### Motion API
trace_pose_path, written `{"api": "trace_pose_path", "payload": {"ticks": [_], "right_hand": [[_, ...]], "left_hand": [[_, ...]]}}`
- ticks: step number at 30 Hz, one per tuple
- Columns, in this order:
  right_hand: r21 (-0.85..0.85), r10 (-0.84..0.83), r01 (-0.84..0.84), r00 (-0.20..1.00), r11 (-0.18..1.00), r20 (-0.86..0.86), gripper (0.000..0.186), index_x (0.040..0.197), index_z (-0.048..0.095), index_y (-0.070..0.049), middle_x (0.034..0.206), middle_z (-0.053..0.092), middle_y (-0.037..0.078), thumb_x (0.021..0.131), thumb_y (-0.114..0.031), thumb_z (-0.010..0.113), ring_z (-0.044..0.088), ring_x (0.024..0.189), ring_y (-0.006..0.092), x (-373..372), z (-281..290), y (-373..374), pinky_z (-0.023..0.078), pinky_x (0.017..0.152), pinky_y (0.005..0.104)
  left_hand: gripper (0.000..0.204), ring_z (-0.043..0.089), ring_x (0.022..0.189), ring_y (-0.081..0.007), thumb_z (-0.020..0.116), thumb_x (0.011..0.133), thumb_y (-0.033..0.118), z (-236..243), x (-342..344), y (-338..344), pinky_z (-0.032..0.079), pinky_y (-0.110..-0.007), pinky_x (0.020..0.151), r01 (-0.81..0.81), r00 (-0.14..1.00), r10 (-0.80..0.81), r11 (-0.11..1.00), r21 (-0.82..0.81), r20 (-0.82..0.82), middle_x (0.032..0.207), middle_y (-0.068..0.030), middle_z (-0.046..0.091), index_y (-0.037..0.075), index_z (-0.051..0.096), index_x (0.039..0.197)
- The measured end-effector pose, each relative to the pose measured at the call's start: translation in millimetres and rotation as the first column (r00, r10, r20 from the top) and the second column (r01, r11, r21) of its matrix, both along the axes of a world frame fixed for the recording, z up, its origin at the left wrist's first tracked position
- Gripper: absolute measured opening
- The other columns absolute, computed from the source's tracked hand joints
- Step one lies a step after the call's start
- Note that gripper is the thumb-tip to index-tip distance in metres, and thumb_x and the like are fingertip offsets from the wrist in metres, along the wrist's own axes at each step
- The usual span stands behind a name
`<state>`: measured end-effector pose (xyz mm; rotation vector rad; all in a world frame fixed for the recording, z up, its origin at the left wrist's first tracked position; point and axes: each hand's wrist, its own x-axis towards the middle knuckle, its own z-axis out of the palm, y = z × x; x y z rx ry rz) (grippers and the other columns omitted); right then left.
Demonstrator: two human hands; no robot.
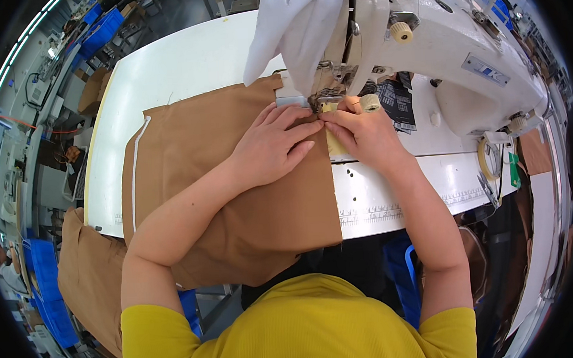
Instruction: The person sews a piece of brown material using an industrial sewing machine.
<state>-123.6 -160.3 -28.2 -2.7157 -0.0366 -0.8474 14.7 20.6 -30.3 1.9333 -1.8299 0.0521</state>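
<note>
A large piece of brown fabric [217,208] with a white strip along its left side lies on the white sewing table [129,83], its right edge at the needle area of a white sewing machine [468,66]. My left hand [268,144] lies on the fabric just left of the presser foot [321,100], fingers spread. My right hand [362,133] pinches the fabric's right edge beside the foot, over a small yellow piece [333,144]. A white cloth [291,29] hangs over the machine's head.
A dark printed sheet [399,108] lies behind my right hand. A tape roll [489,158] and scissors [489,191] are at the table's right. More brown fabric [84,267] hangs at the lower left, beside blue bins [49,295]. Crowded benches line the left background.
</note>
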Motion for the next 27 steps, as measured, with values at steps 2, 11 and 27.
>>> {"api": "trace_pose_path", "payload": {"ticks": [2,11,27], "right_hand": [[0.009,0.006,-0.006,0.999,1.000,0.032,0.013,0.091,0.071,-0.011,0.085,0.066,0.006,0.078,-0.013,0.071,0.058,0.084,0.0289,0,-1,-1,0.047,0.072,0.0399],[0.075,0.012,-0.014,0.999,0.997,0.035,0.014,0.092,0.072,-0.012,0.088,0.061,0.007,0.079,-0.015,0.072,0.058,0.089,0.0289,3,-10,-8,0.047,0.075,0.0402],[0.100,-0.063,0.049,0.988,0.994,0.141,0.005,0.080,0.068,-0.009,0.080,0.059,0.005,0.076,-0.011,0.067,0.058,0.082,0.0262,-2,-15,-13,0.047,0.076,0.0387]], "left_hand": [[0.034,0.045,0.129,-0.0316,0.057,0.093,0.023,1,-1,-1,0.031,-0.049,0.112,-0.011,1.000,0.011,1.000,0.014,-0.008,0.131,-0.0093,0.052,0.014,0.062,0.126],[0.036,0.045,0.125,-0.0315,0.057,0.093,0.021,2,6,-5,0.034,-0.045,0.109,0.028,1.000,-0.028,1.000,-0.008,-0.008,0.126,-0.0108,0.053,0.011,0.061,0.127],[0.059,0.030,0.140,-0.0346,0.047,0.098,0.038,4,-15,8,0.023,-0.048,0.116,-0.022,0.969,-0.018,0.987,0.159,0.247,0.147,-0.0146,0.037,0.008,0.035,0.147]]}}
